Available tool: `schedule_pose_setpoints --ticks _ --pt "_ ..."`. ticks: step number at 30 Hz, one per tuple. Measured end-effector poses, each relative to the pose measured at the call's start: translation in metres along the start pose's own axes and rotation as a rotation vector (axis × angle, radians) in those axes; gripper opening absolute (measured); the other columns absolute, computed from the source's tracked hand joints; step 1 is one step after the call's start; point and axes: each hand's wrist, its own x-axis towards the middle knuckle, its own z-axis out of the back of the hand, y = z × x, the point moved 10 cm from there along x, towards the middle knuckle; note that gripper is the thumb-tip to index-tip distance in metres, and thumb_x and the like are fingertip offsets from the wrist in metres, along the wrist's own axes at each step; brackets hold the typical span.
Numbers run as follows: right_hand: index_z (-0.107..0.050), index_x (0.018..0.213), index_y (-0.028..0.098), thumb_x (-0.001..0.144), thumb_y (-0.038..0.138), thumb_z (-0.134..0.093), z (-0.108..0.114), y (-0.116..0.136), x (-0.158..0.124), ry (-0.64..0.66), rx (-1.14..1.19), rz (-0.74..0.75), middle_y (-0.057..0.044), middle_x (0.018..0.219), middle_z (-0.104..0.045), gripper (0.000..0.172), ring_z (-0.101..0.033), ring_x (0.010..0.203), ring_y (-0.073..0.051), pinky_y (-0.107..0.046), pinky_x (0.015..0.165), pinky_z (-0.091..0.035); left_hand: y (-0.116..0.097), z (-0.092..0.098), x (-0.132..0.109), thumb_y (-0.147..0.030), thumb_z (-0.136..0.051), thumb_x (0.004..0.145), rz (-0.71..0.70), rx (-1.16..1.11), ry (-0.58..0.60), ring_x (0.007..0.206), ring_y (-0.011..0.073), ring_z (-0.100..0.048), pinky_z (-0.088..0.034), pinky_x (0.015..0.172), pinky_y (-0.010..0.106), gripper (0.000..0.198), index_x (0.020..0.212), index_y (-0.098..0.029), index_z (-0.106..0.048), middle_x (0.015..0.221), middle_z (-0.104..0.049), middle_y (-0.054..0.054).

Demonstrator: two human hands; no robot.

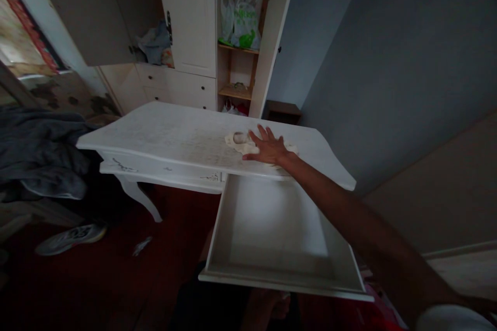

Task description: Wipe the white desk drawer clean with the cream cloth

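My right hand [267, 146] lies palm down with fingers spread on a crumpled cream cloth [236, 139], pressing it against the white desk top [163, 121]. Parts of the cloth show on both sides of the hand. Greyish smears mark the desk surface to the left of it. Below my forearm, a white drawer [272, 227] is pulled out of the desk, with nothing seen inside. In the shadow under the drawer front, my left hand [269, 309] is low near my lap. Its fingers look curled, and what they may hold is hidden.
A white wardrobe [190, 20] stands behind the desk, doors ajar, with plastic bags [246, 18] on a shelf. Dark clothes [42, 150] are heaped at left. A shoe [72, 238] and a pale scrap [142, 246] lie on the red floor. A grey wall [407, 51] rises at right.
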Motion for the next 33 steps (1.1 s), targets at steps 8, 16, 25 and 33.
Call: schedule_pose_setpoints --ticks 8,16,25,33 --pt "-0.055 0.137 0.022 0.093 0.036 -0.050 -0.010 0.001 0.001 -0.100 -0.016 0.021 -0.015 0.137 -0.056 0.047 -0.060 0.116 -0.032 -0.045 0.095 -0.049 0.015 0.002 0.006 -0.056 -0.087 0.048 0.039 -0.071 -0.021 0.066 0.0192 -0.069 -0.054 0.065 0.031 0.059 0.084 -0.012 -0.074 0.077 -0.075 0.010" --pt "-0.063 0.126 0.022 0.087 0.019 -0.057 0.018 -0.010 -0.110 -0.499 0.268 0.317 -0.011 0.128 -0.061 0.040 -0.059 0.119 -0.025 -0.042 0.101 -0.050 0.031 0.007 0.018 -0.060 -0.086 0.043 0.049 -0.074 -0.056 0.069 0.0233 -0.069 -0.055 0.070 0.037 0.064 0.081 -0.011 -0.071 0.079 -0.075 0.013" --pt "-0.059 0.130 0.025 0.084 0.015 -0.060 -0.084 -0.017 -0.218 -0.230 0.174 0.240 -0.011 0.136 -0.059 0.046 -0.060 0.121 -0.024 -0.036 0.096 -0.054 0.035 -0.002 0.018 -0.059 -0.080 0.052 0.095 -0.072 0.058 0.074 0.0261 -0.071 -0.054 0.075 0.040 0.060 0.086 -0.010 -0.071 0.085 -0.076 0.016" --pt "-0.044 0.145 0.010 0.089 0.043 -0.055 -0.091 -0.072 -0.226 -0.210 -0.069 -0.295 -0.024 0.154 -0.037 0.065 -0.034 0.143 -0.039 -0.051 0.111 -0.037 0.014 -0.002 0.010 -0.059 -0.084 0.052 0.022 -0.084 0.053 0.077 0.0262 -0.071 -0.054 0.076 0.039 0.061 0.089 -0.011 -0.073 0.086 -0.077 0.015"
